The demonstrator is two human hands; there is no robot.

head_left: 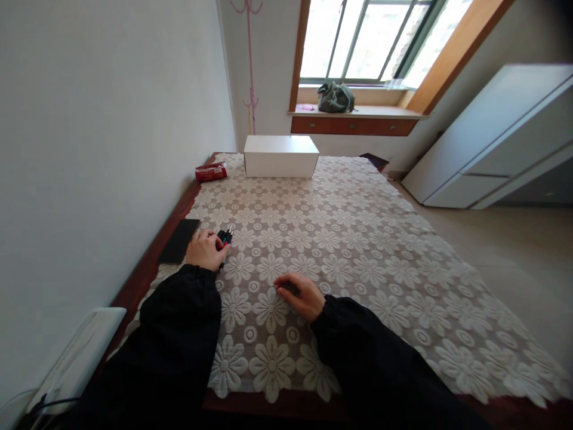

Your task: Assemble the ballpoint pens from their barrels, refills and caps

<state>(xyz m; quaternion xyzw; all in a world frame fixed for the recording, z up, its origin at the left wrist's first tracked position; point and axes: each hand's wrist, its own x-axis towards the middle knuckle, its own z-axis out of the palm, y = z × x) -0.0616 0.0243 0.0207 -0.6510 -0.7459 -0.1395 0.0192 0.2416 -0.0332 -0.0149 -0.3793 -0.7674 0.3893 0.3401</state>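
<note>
My left hand (206,249) is at the left side of the table, over a small bunch of pens (228,235). The pens are mostly dark, with red and green bits showing, and their far ends stick out past my fingers. Thumb and fingers close around part of the bunch; how many they grip is hidden. Just left of this hand lies a flat black rectangular pad (179,241). My right hand (304,295) rests on the lace tablecloth (331,239) nearer the front edge, loosely curved, with a gap between thumb and fingers and nothing in it.
A long white box (281,162) stands at the table's far end, with a red packet (211,172) to its left. A wall runs along the left side, where a white power strip (80,358) sits near the front. A dark bag (335,97) rests on the windowsill.
</note>
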